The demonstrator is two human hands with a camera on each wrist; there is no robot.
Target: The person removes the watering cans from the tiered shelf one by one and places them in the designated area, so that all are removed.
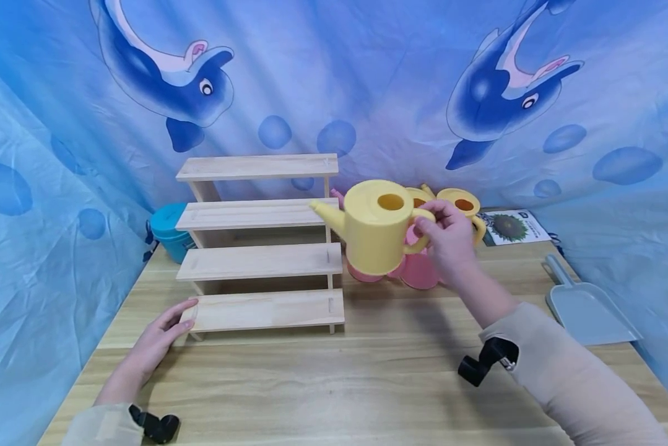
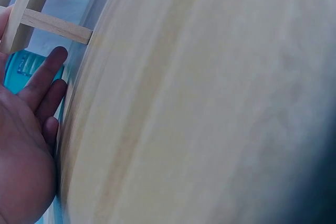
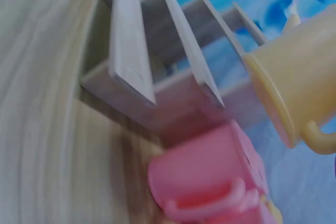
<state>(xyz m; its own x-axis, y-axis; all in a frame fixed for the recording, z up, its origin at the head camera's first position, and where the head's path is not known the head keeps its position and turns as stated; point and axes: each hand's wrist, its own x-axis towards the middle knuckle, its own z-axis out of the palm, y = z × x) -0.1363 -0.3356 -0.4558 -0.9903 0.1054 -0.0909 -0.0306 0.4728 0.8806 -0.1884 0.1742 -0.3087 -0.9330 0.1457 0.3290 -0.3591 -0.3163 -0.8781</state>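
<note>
My right hand [image 1: 451, 238] grips the handle of a yellow watering can [image 1: 375, 232], holding it upright in the air with its spout pointing left. The same yellow can [image 3: 302, 72] shows at the right of the right wrist view. My left hand [image 1: 158, 337] holds the left end of the lowest step of a tiered wooden shelf [image 1: 267, 310]. In the left wrist view several fingers [image 2: 44, 80] stretch out below that plank. Behind the raised can stand pink watering cans [image 1: 420, 269], partly hidden, and another yellow watering can [image 1: 460, 197].
A teal bucket [image 1: 172, 229] stands behind the shelf's left side. At the back right lies a packet with a plant picture [image 1: 509, 227]. A grey dustpan [image 1: 590, 310] lies near the right table edge. Blue dolphin-print curtains [image 1: 389, 80] surround the wooden table [image 1: 311, 384].
</note>
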